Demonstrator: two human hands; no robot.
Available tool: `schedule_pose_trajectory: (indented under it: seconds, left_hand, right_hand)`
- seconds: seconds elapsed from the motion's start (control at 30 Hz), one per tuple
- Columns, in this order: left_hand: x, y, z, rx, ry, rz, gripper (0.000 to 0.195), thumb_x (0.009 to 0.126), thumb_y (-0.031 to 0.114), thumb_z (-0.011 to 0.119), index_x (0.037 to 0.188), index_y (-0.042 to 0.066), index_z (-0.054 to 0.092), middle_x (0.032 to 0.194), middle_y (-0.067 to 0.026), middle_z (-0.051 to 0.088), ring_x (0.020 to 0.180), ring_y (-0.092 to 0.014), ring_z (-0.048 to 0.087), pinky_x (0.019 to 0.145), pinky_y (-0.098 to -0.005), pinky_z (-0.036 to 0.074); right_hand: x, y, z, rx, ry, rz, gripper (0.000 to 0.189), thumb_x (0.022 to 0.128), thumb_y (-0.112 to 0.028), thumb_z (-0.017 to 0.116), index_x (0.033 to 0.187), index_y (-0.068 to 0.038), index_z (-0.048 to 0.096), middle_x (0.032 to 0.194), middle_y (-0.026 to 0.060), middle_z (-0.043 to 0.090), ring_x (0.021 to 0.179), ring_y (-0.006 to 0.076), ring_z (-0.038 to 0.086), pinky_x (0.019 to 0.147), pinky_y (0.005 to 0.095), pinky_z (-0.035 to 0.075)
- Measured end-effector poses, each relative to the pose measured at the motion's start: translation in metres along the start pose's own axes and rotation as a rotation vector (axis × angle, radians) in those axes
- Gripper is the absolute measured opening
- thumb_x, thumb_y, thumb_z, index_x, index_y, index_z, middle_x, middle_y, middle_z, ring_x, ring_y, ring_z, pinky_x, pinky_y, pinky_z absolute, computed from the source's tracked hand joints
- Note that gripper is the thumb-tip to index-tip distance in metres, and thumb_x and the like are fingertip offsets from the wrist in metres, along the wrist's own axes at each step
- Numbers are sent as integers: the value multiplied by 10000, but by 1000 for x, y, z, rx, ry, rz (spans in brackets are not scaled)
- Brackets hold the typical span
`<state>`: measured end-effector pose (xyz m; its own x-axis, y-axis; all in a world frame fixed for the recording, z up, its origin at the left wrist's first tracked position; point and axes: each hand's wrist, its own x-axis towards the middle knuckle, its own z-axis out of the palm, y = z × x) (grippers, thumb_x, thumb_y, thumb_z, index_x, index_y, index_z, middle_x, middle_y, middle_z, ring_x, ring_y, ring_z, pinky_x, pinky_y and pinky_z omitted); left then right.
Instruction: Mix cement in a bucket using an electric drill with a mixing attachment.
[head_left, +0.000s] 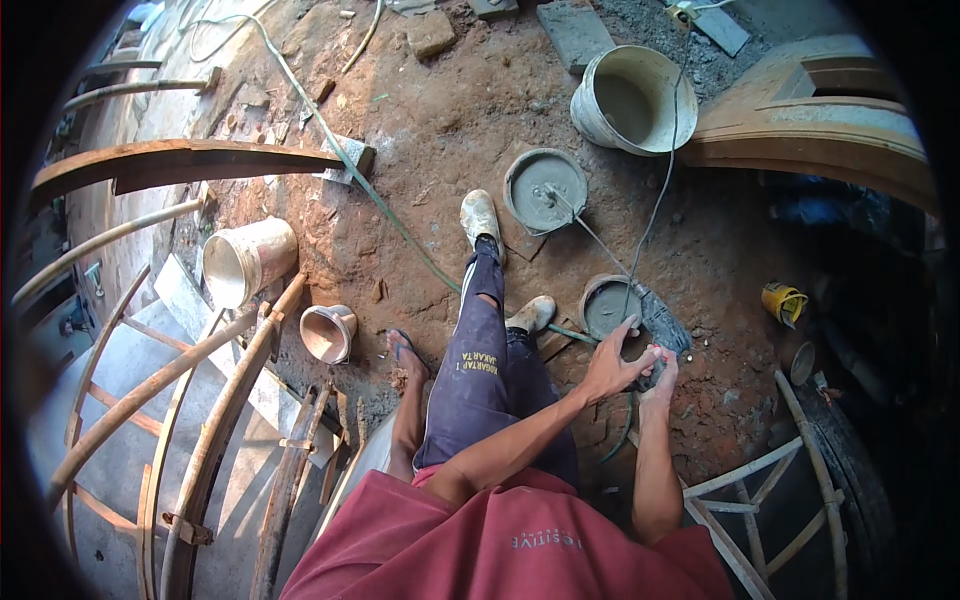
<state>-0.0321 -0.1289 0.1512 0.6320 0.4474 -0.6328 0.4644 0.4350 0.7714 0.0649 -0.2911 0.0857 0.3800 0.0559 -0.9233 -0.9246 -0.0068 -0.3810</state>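
Observation:
A dark electric drill (662, 319), caked with grey, is held between my two hands near its handle. My right hand (660, 379) is closed around the handle, a small red spot beside its fingers. From the other side my left hand (619, 358) reaches onto the handle, thumb and fingers spread around it; its grip is partly hidden. A long mixing rod (604, 244) runs from the drill into a round bucket (510, 191) of wet grey mix, where its paddle end is coated. Below the drill stands another bucket (587, 296) containing grey mix.
A large white bucket (589, 112) with grey residue stands beyond. The power cord (660, 199) passes over it. A green hose (375, 199) crosses the dirt. Curved wooden frames (217, 420) crowd the left. Another person's sandalled foot (409, 352) is beside my legs. A yellow container (780, 300) lies right.

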Motion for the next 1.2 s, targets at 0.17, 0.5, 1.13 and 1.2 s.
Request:
schedule_pose_trajectory:
  seconds: [0.17,0.5,1.13,1.2]
  left_hand:
    - [3,0,-2,17,13,-32,936,784,554,715,1430,-37,385,1256,-243,581,1190,-329,558,1007,-387,415]
    - [1,5,-6,11,25,-9,928,789,551,709,1430,-39,389,1246,-234,589,1185,-322,562,1000,-383,420]
    - [-5,-11,-7,25,57,-5,884,804,534,704,1418,-28,408,1218,-220,605,1156,-319,578,998,-375,425]
    - [-7,-11,-9,46,82,-2,881,803,531,706,1416,-28,409,1218,-217,606,1156,-316,580,997,-376,426]
  right_hand:
    - [4,8,13,-41,94,-48,241,827,-315,586,874,-80,622,734,-22,588,608,115,517,534,263,401]
    - [-1,-8,14,109,-92,29,168,849,-274,572,829,-109,587,668,-28,543,515,97,478,464,230,369]
    - [-1,13,15,-41,46,-77,149,857,-269,552,795,-134,559,655,-26,529,478,91,452,435,232,341]
    - [6,13,11,-44,46,-75,147,861,-264,547,795,-133,560,665,-22,537,471,94,448,433,234,340]
